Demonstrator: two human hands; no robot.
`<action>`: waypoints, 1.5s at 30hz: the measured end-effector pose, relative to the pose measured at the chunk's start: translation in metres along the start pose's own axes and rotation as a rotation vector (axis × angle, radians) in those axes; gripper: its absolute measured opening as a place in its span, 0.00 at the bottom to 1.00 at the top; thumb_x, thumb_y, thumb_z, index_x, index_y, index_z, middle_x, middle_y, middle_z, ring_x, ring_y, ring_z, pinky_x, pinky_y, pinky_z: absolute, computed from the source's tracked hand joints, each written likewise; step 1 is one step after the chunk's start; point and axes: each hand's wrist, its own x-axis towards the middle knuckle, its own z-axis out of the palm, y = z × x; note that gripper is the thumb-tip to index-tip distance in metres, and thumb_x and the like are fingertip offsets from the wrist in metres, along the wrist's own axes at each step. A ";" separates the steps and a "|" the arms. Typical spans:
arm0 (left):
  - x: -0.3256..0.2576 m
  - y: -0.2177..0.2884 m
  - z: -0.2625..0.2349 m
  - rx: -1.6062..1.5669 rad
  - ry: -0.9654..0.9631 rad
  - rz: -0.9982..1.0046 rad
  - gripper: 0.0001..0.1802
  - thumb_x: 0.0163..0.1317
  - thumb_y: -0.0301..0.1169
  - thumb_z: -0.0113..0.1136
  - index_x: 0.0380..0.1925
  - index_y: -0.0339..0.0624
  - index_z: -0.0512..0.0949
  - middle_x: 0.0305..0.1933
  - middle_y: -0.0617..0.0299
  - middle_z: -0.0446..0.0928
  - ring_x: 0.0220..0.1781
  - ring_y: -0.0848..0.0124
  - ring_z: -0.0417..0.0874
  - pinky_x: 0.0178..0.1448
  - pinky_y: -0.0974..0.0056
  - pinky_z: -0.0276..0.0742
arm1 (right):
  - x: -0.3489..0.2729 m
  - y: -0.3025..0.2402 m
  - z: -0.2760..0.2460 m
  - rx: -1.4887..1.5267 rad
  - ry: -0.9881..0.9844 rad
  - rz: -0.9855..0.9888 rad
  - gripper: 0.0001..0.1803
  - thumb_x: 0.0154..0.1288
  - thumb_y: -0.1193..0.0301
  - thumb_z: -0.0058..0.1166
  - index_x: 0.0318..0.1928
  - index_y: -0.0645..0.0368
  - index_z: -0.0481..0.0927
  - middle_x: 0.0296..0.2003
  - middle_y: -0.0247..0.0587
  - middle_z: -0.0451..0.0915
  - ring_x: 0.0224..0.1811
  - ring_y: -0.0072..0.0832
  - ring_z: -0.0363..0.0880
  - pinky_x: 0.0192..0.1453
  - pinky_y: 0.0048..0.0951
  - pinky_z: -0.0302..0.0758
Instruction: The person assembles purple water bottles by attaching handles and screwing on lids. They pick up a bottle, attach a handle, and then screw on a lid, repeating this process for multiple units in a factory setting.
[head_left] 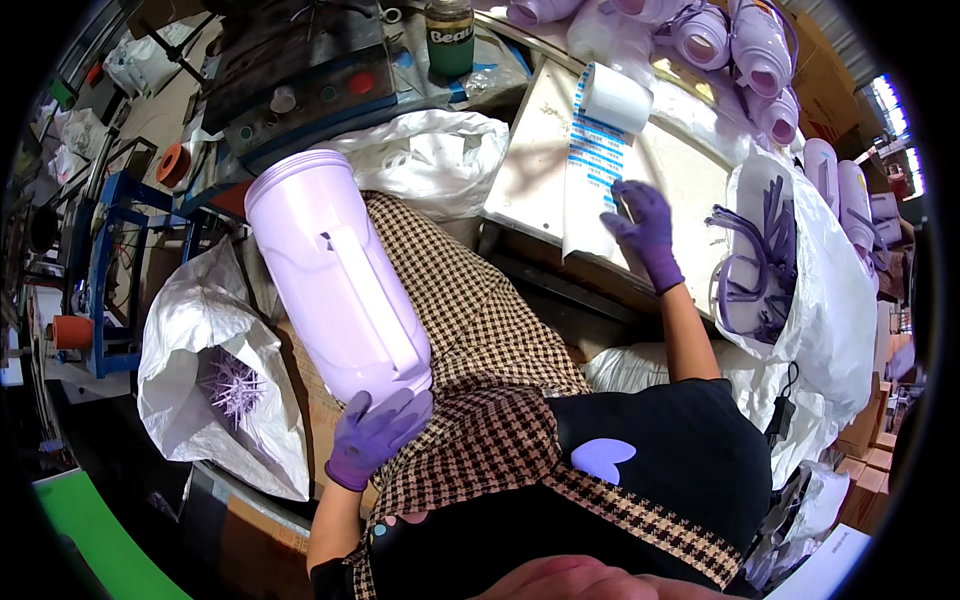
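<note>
A large lilac plastic jug body [335, 270] with a long moulded handle lies slanted across my lap, its threaded mouth pointing away. My left hand [380, 432], in a purple glove, supports the jug's near end, fingers spread along the base. Over the white worktop on the right, my gloved right hand [645, 228] has its thumb and forefinger apart. Beside those fingers runs a label strip [597, 165] with blue-and-white stickers, unrolled from a label roll [617, 98]. Whether a small label clings to the fingertips is too fine to make out.
An open white sack [790, 230] of purple straps or handles stands right; another sack [200, 370] with spiky lilac pieces stands left. Several lilac bottle parts [745, 50] pile up at the far right. Ahead are a dark machine [310, 90] with buttons and a glass jar [450, 45].
</note>
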 end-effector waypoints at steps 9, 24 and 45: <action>0.005 -0.001 -0.008 -0.062 0.026 -0.020 0.25 0.66 0.32 0.60 0.63 0.67 0.77 0.66 0.80 0.76 0.68 0.76 0.72 0.73 0.54 0.64 | 0.011 0.029 0.017 0.272 -0.090 0.476 0.16 0.53 0.71 0.73 0.43 0.60 0.88 0.42 0.44 0.86 0.49 0.37 0.84 0.56 0.36 0.79; 0.007 0.004 -0.014 -0.032 0.102 -0.089 0.20 0.62 0.36 0.64 0.54 0.73 0.83 0.62 0.86 0.78 0.64 0.80 0.75 0.68 0.53 0.66 | 0.005 0.015 0.021 -0.021 -0.022 0.107 0.13 0.54 0.66 0.71 0.40 0.55 0.88 0.39 0.40 0.83 0.46 0.39 0.79 0.52 0.38 0.76; -0.006 0.009 0.007 -0.088 0.033 -0.052 0.26 0.67 0.36 0.57 0.66 0.69 0.74 0.69 0.74 0.73 0.69 0.80 0.73 0.72 0.62 0.71 | 0.158 -0.304 0.125 1.093 -0.857 -0.225 0.08 0.69 0.71 0.63 0.37 0.64 0.83 0.33 0.33 0.81 0.38 0.18 0.76 0.47 0.24 0.74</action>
